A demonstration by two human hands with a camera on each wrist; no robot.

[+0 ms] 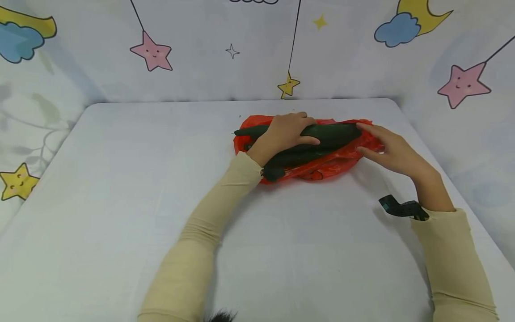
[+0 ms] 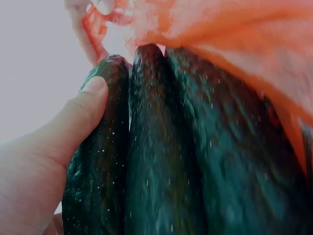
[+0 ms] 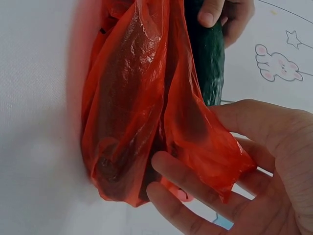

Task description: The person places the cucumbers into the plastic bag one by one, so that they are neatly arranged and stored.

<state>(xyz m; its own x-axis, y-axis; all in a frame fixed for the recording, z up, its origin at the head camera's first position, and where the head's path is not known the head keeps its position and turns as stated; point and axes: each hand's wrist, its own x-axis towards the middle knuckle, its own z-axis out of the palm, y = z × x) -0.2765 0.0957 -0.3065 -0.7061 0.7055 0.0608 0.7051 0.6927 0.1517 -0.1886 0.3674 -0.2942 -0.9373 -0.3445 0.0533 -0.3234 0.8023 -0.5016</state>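
Several dark green, bumpy cucumbers [image 1: 331, 134] lie side by side in an opened red plastic bag [image 1: 335, 165] near the table's far edge. My left hand [image 1: 281, 134] reaches over them and grips the far cucumber [image 2: 105, 161], its thumb along one side. Most of its other fingers are hidden behind that cucumber. At the bag's right end, my right hand [image 1: 400, 152] has its thumb and fingers spread apart. In the right wrist view, the fingers [image 3: 190, 188] touch the loose red plastic, and a corner of the bag lies across them.
The white tabletop [image 1: 306, 250] stretches out in front of the bag. Behind stands a pale backdrop [image 1: 201, 71] printed with stars, moons and clouds. A dark strap-like device [image 1: 402, 208] sticks out at the right wrist.
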